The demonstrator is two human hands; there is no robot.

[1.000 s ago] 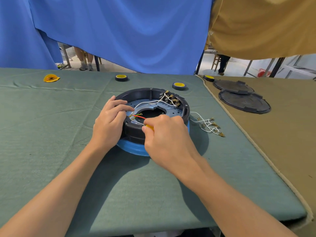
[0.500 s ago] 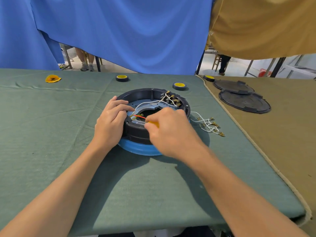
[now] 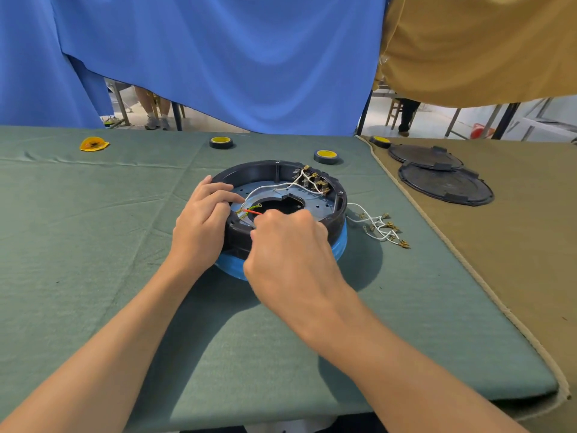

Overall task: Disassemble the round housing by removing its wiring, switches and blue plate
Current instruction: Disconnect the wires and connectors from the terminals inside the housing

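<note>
Round housing: the black round housing [image 3: 249, 170] sits open side up on the table, near mid-width and in the far half. A blue rim [image 3: 340, 246] shows beneath its near and right sides.
Blue plate: the blue plate [image 3: 317, 205] lies flat inside the housing, around a dark central opening.
Wiring: white wires [image 3: 274, 186] cross the plate to a cluster of switches [image 3: 312, 180] with brass terminals at the far-right wall. A red wire [image 3: 249, 210] lies at the near-left edge of the opening.
Left hand: the left hand [image 3: 203, 226] lies against the housing's left wall, its fingers bent over the rim and gripping it, fingertips close to the red wire.
Right hand: the right hand [image 3: 287, 245] is over the near rim, fingers curled tight and pinching the red wire's near end. Whether the fist hides anything else cannot be told.
Loose wires: the loose wires [image 3: 377, 226], white with brass ends, lie on the cloth just right of the housing.
Table: the table [image 3: 93, 245] is covered in creased green cloth. A tan cloth [image 3: 499, 292] with a corded edge adjoins it on the right.
Covers: two black covers [image 3: 446, 185] lie far right on the tan cloth, one partly behind the other.
Tape rolls: the tape rolls [image 3: 221, 142] are black with yellow cores. Two are on the far green cloth, and a third is at the tan cloth's far corner.
Yellow scrap: the yellow scrap [image 3: 93, 143] lies far left.
Room: a blue curtain [image 3: 218, 57] hangs behind the table and a tan curtain [image 3: 484, 42] at right. Below their hems show pale floor, furniture legs and people's legs.
</note>
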